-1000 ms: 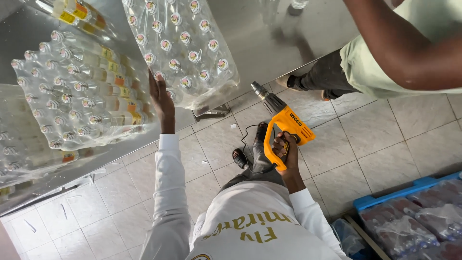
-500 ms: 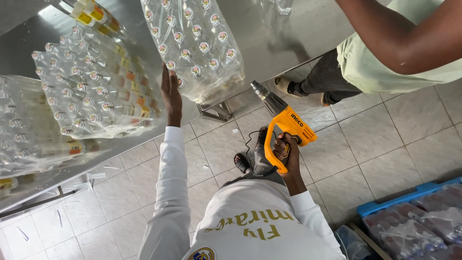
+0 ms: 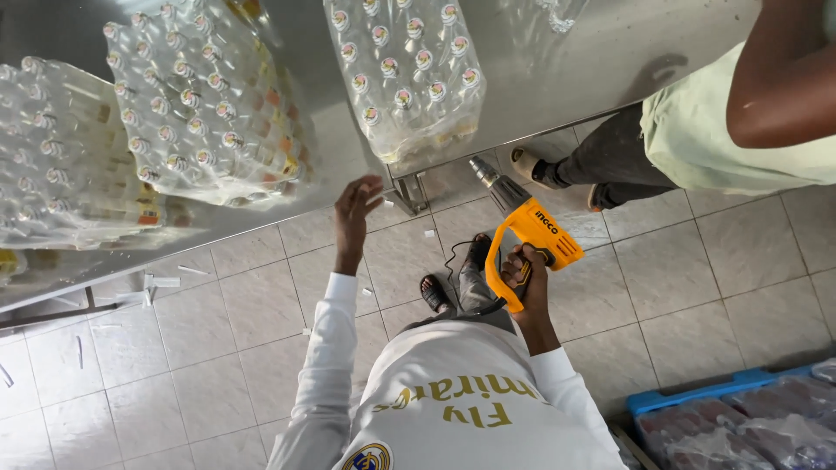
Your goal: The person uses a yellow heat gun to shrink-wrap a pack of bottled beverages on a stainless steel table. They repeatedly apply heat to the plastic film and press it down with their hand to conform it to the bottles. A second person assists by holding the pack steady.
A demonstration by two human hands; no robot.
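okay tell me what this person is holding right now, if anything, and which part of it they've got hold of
The right hand holds an orange heat gun by its looped handle, nozzle aimed at the table. The left hand holds nothing; it is open near the steel table edge.

bottle packs point(image 3: 209, 113) on steel table point(image 3: 557, 61), heat gun point(image 3: 522, 226) right of left hand point(image 3: 355, 209)

Stainless steel bench point(image 3: 557, 78) crowded: three shrink-wrapped packs of clear plastic bottles. Middle pack point(image 3: 205, 104) and right pack point(image 3: 405, 74) apart, bare steel lane between them, open to bench edge. Left pack point(image 3: 61, 157) just beside middle pack, no passage there. Left hand point(image 3: 355, 213) at bench edge below lane. Right hand point(image 3: 522, 274) holds orange heat gun point(image 3: 527, 231), nozzle near right pack corner. Co-worker's arm point(image 3: 784, 78) and legs point(image 3: 610, 157) block right side.
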